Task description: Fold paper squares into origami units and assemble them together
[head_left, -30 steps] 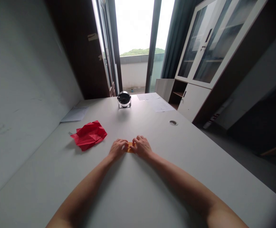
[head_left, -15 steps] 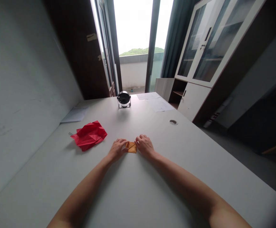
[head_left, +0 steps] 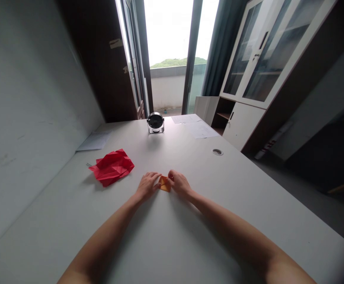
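2 bare hands meet at the centre of the frame over a small, folded orange paper piece (head_left: 165,184) on a smooth white table (head_left: 166,236). The right hand's (head_left: 180,183) grip appears pinched on the paper's right edge; the left hand (head_left: 148,185) touches its left edge, though whether that grip clamps or merely steadies cannot be told. A slack left touch could let the sheet skid on the slick surface, setting a crease askew; uneven pulling could tear it. A crumpled, angular red paper form (head_left: 112,167) rests at centre left, well apart.
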`<state>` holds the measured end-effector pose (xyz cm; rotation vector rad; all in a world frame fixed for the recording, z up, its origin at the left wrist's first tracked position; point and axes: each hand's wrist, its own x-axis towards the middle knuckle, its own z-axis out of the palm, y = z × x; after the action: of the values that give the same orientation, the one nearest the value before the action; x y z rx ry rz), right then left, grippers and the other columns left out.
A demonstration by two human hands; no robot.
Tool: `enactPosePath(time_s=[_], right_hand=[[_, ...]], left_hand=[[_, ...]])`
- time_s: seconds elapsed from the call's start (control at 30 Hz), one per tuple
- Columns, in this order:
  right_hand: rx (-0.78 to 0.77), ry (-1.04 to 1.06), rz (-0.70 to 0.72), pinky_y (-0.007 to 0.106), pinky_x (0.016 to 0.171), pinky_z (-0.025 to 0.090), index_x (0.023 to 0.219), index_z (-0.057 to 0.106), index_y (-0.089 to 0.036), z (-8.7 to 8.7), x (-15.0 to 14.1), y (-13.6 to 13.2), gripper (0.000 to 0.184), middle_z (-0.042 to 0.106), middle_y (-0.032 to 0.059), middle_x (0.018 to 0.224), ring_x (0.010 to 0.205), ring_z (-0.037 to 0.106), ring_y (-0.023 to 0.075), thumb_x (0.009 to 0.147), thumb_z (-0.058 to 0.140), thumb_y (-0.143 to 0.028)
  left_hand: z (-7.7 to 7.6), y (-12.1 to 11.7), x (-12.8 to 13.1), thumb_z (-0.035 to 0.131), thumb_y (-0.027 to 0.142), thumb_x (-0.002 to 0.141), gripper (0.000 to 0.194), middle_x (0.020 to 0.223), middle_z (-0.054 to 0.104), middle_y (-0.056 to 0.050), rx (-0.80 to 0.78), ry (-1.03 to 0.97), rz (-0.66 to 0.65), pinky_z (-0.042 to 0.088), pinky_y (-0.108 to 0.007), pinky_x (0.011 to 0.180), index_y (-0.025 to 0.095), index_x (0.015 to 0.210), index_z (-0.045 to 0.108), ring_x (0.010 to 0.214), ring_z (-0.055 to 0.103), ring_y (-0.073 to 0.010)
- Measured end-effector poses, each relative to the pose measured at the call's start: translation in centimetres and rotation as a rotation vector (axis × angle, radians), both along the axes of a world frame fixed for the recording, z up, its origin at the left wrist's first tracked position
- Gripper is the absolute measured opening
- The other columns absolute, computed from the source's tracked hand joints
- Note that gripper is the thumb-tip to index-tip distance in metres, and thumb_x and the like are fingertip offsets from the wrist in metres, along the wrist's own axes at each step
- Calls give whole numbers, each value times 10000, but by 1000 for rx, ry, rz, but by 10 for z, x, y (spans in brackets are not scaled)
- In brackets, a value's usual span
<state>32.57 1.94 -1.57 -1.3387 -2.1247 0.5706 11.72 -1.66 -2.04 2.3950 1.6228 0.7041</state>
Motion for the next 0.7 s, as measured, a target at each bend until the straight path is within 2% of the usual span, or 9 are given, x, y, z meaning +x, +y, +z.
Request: enactPosePath(time_s=[0.13, 0.27, 0.37, 0.5, 0.6, 0.7], right_hand=[[-49, 164, 38, 235, 613, 321, 868, 593, -218, -1, 0, 1, 40, 616, -32, 731, 635, 497, 123, 882, 558, -234], [-4, 277, 84, 234, 633, 362, 853, 606, -213, -1, -1, 1, 80, 620, -30, 729, 640, 507, 125, 860, 529, -236], [12, 321, 107, 241, 660, 393, 855, 612, -211, 2, -1, 0, 91, 643, -19, 757, 664, 526, 132, 857, 530, -248], [-7, 366, 113, 246, 665, 413, 855, 611, -210, 5, 0, -1, 112, 647, -14, 751, 668, 540, 134, 877, 534, -287], [-28, 429, 96, 248, 655, 416, 851, 607, -206, 2, 0, 2, 133, 630, -15, 736, 665, 532, 134, 878, 545, -320], [-107, 573, 126, 249, 636, 422, 863, 595, -201, -4, -1, 7, 172, 595, -18, 736, 669, 519, 136, 857, 574, -371]], left_hand=[[0, -1, -1, 630, 316, 916, 486, 1327, 631, -72, 8, -22, 20, 420, -425, 1034, 267, 1391, 544, 1212, 538, -267], [1, -1, -2, 579, 312, 951, 453, 1283, 669, -69, 23, -72, 8, 445, -409, 1020, 254, 1399, 545, 1159, 582, -249], [1, 0, -3, 534, 253, 963, 403, 1188, 719, -52, 6, -139, 29, 492, -359, 947, 268, 1362, 590, 1063, 635, -225], [0, 0, -4, 486, 240, 980, 360, 1151, 738, -38, -48, -278, 40, 517, -295, 859, 283, 1300, 646, 935, 686, -180], [-1, 1, -3, 514, 264, 967, 341, 982, 758, -21, -125, -414, 9, 519, -265, 784, 274, 1275, 659, 789, 688, -146], [-2, 1, -3, 563, 276, 934, 345, 885, 734, -13, -211, -589, -64, 519, -262, 742, 255, 1264, 660, 731, 685, -139]])
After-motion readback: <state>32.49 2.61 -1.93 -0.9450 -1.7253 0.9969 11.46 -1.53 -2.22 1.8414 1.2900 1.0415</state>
